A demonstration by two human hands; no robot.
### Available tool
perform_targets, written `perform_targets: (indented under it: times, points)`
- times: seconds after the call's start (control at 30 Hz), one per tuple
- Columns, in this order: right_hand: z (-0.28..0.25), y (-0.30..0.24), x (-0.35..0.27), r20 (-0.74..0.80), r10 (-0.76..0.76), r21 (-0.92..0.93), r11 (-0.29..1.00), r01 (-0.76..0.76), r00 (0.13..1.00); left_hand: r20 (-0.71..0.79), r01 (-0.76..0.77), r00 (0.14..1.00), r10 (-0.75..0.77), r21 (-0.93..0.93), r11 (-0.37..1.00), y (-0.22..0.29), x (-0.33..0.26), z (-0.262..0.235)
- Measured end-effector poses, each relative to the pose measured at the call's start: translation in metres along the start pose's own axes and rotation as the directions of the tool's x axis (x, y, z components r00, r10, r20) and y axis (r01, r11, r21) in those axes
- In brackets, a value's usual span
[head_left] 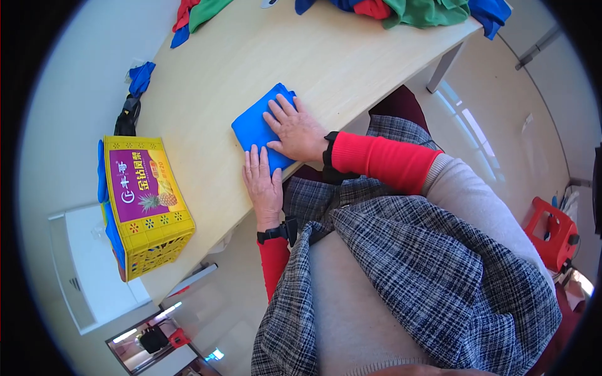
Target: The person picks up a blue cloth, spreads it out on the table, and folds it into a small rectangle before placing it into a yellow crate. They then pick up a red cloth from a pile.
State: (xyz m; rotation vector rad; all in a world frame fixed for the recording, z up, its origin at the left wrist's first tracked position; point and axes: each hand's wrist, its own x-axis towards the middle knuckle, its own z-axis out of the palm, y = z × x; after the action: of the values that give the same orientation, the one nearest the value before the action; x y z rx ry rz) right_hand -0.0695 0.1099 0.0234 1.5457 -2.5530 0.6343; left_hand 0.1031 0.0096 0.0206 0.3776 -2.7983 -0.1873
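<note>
A bright blue cloth [251, 127], folded into a flat rectangle, lies near the table's front edge. Across its right part rests my right hand [300, 130], palm down with the fingers spread. My left hand [263, 191] lies flat at the cloth's near left edge, its fingertips on the fabric and its fingers stretched out. Neither hand grips the cloth; both press on it from above. Part of the cloth is hidden under my hands. Black bands circle both wrists.
A yellow plastic crate [157, 241] with a purple and yellow label stands on the table [194, 94] at the left, blue cloth hanging over its far side. Green cloth [429, 14], with red and blue pieces, is heaped at the far edge. A red stool [552, 235] stands at the right.
</note>
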Motion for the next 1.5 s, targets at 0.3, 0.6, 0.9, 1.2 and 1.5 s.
perform_targets:
  times: [0.3, 0.6, 0.9, 1.2, 1.5]
  points:
    - [-0.005, 0.004, -0.006, 0.028, 0.002, 0.044, 0.999, -0.004, 1.000, -0.014, 0.013, 1.000, -0.015, -0.127, 0.992, -0.001, 0.002, 0.006]
    - [-0.005, 0.008, -0.006, 0.011, -0.024, 0.071, 0.997, 0.023, 1.000, 0.009, 0.046, 0.999, -0.045, -0.082, 0.996, 0.005, 0.002, 0.004]
    - [-0.003, 0.011, -0.004, -0.031, -0.049, 0.067, 0.996, 0.051, 0.998, -0.010, 0.050, 0.999, -0.050, -0.011, 0.999, 0.010, -0.008, 0.002]
    - [-0.026, 0.003, 0.003, 0.068, -0.181, -0.052, 0.981, 0.185, 0.981, -0.068, 0.084, 0.994, -0.086, -0.034, 0.996, 0.028, -0.027, 0.001]
    - [0.024, -0.033, 0.015, -0.012, -0.614, 0.235, 0.766, 0.599, 0.789, -0.163, 0.069, 0.984, -0.070, -0.013, 0.998, 0.021, -0.045, 0.023]
